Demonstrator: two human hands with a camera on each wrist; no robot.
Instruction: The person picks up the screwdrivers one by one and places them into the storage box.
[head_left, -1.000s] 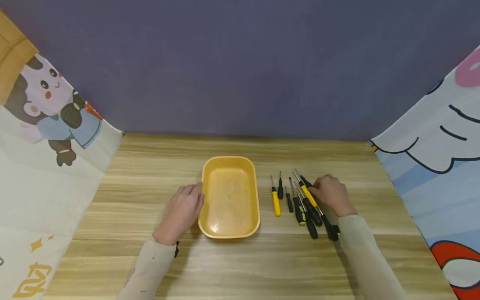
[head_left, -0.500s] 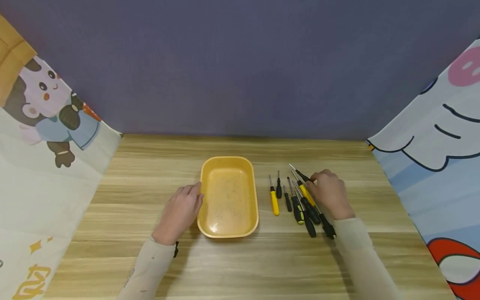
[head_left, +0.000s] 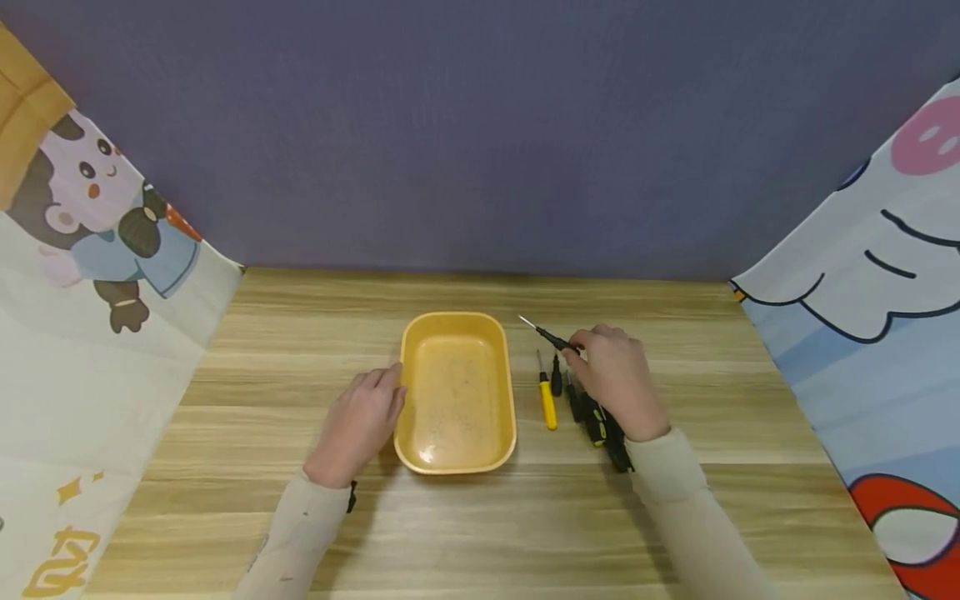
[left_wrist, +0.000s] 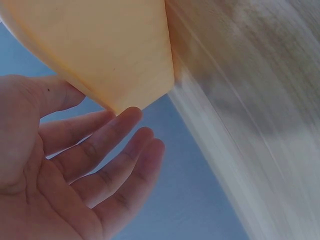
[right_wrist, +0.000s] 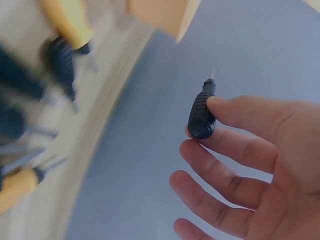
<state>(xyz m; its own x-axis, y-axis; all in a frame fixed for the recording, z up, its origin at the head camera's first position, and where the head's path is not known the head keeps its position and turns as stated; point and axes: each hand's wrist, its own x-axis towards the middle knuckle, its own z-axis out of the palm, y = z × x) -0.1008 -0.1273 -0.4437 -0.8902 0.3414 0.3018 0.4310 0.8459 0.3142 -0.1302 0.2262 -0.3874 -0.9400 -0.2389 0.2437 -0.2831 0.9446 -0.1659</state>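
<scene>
My left hand point(head_left: 358, 427) rests with its fingertips at the left rim of a yellow plastic tray point(head_left: 512, 400). In the left wrist view, the thumb and fingers touch the tray's edge, loosely bent rather than wrapped round it. Between thumb and forefinger, my right hand point(head_left: 618, 375) pinches the black handle of a small screwdriver point(head_left: 551, 337), lifted above the table. Its metal tip points to the far left, towards the tray. The right wrist view shows the screwdriver's ribbed handle point(right_wrist: 201, 117) by its butt end, the other fingers spread below.
A yellow-handled screwdriver point(head_left: 548, 404) lies right of the tray. Beside it are a small black screwdriver point(head_left: 557, 379) and a black-and-green one point(head_left: 596, 423). More screwdrivers are partly hidden under the right arm. A grey-blue panel point(head_left: 480, 142) stands behind the wooden table point(head_left: 450, 542).
My right hand has picked the small black screwdriver up from the right side of the pile and carried it left towards the tray. The left hand stays at the tray's rim.
</scene>
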